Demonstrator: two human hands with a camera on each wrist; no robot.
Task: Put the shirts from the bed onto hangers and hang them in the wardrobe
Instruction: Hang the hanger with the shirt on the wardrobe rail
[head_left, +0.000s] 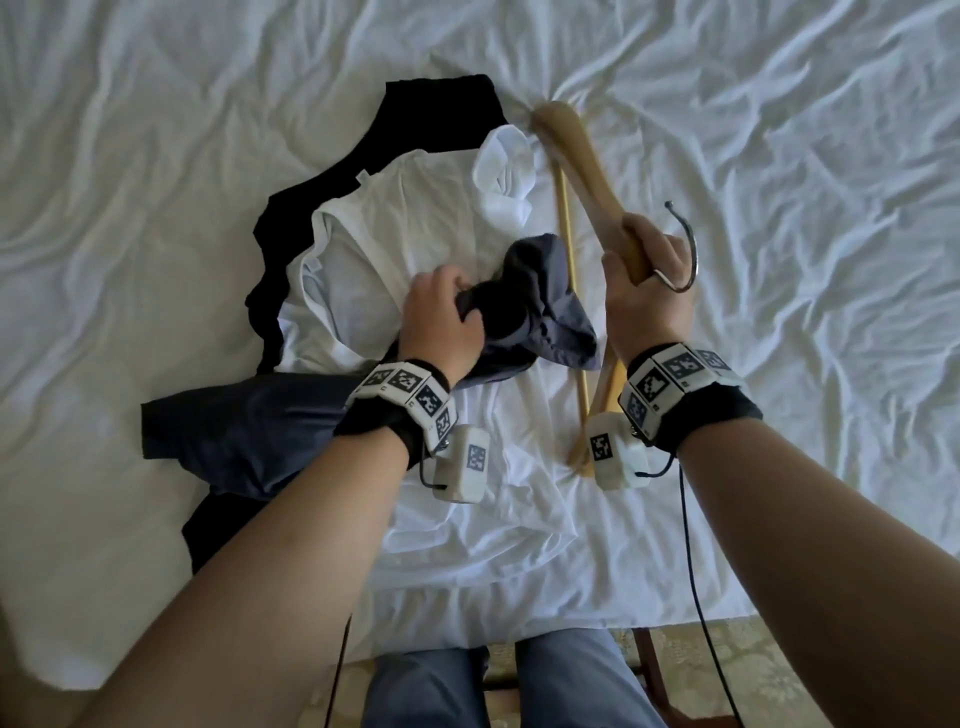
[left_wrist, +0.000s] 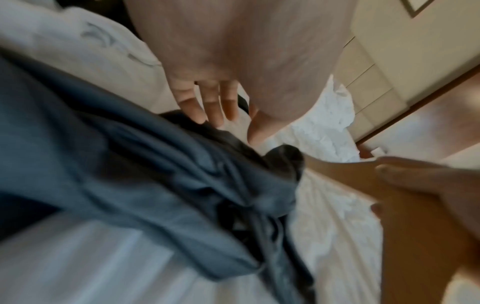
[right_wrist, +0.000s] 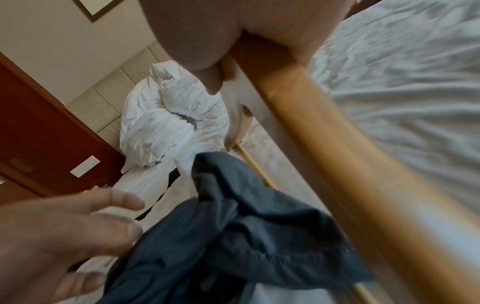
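The right hand grips a wooden hanger; left of it, the left hand holds bunched grey-blue shirt. Crumpled white duvet lies far.

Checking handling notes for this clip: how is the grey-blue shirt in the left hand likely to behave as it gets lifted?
Probably floppy: the grey-blue shirt bunches and folds where the left hand grips it, and the rest trails on the bed. Likely light, since one hand gathers it. Its loose folds may snag on the wooden hanger held by the right hand.
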